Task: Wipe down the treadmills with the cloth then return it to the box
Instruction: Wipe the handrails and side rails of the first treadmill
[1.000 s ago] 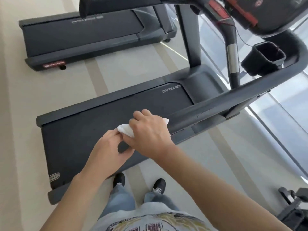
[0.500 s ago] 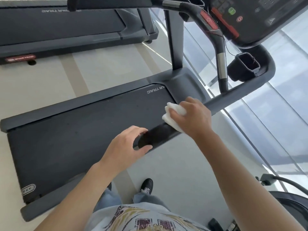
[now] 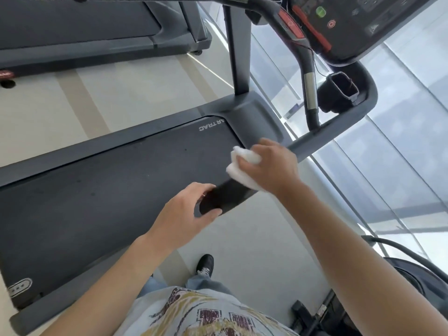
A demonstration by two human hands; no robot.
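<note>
The near treadmill (image 3: 101,190) stretches across the middle of the view with its dark belt and grey side rails. Its right handrail (image 3: 327,127) slopes down to a black grip end (image 3: 225,197). My right hand (image 3: 269,163) grips a white cloth (image 3: 240,166) and presses it around the handrail just above the black end. My left hand (image 3: 186,214) curls around the tip of that black grip end. The box is not in view.
A second treadmill (image 3: 84,32) stands at the top left across a strip of pale floor. The console (image 3: 351,23) and a cup holder (image 3: 341,89) hang at the top right. A glass wall (image 3: 400,154) runs along the right. Dark equipment (image 3: 412,275) sits at the lower right.
My right hand has carried the cloth from in front of my body up onto the handrail. My left hand let go of the cloth and took hold of the rail's black end.
</note>
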